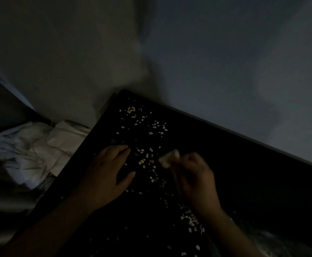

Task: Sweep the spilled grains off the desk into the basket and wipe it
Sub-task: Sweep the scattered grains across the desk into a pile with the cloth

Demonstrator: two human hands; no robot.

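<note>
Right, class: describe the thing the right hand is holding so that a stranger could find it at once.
Start at the black desk strewn with pale spilled grains. Two hands rest over it; the right hand is closed on a small pale crumpled wad, blurred, perhaps a tissue. It is far bigger than any grain.

We see the desk (225, 164) running from a far corner toward us, with the wall (225, 52) behind it. Our left hand (107, 173) lies flat on the desk, and our right hand (198, 177) is just to its right, pinching a small wad (169, 158) that sticks out beyond the fingers. The grains (146, 156) lie scattered between the two hands, beyond them toward the far corner, and nearer us under the right wrist. Left of the left hand, off the desk edge and lower, sits a pile of bags (36, 149).
</note>
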